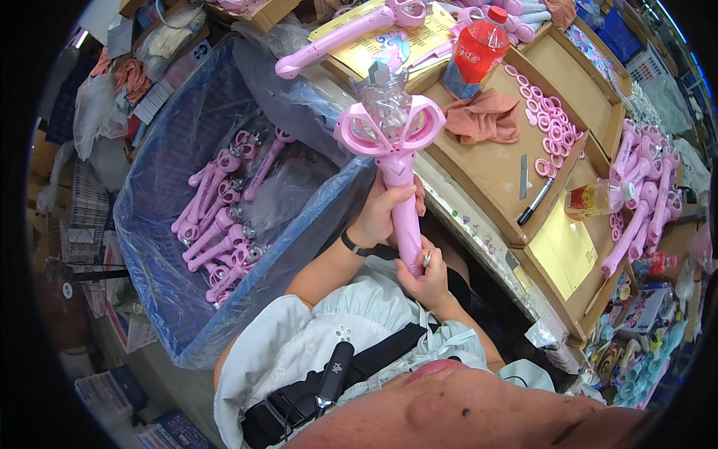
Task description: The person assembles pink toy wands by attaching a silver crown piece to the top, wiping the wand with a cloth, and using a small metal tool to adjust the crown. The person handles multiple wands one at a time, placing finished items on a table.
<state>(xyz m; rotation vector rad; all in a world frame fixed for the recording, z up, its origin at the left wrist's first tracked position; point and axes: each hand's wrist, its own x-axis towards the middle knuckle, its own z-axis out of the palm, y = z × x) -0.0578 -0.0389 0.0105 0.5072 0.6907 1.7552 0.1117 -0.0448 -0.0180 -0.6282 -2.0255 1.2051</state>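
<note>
A pink toy wand [404, 217] stands upright in front of me, its head a pink looped frame around a clear, crown-like top. My left hand [380, 213] is closed around the upper handle, just below the head. Lower down, my right hand [425, 278] grips the bottom end of the same handle. A small silvery bit shows at the right fingers; I cannot tell what it is. Beyond the held wand, another pink wand [336, 39] lies across yellow paper [366, 46] on the bench.
To my left, a blue crate [161, 299] lined with clear plastic holds several wands [217, 187]. On the right, cardboard trays [479, 168] carry pink rings [553, 135], a cloth [485, 117], a red-labelled bottle [476, 56], a marker [535, 202] and a drink bottle [598, 199]. More wands [647, 179] are piled beyond.
</note>
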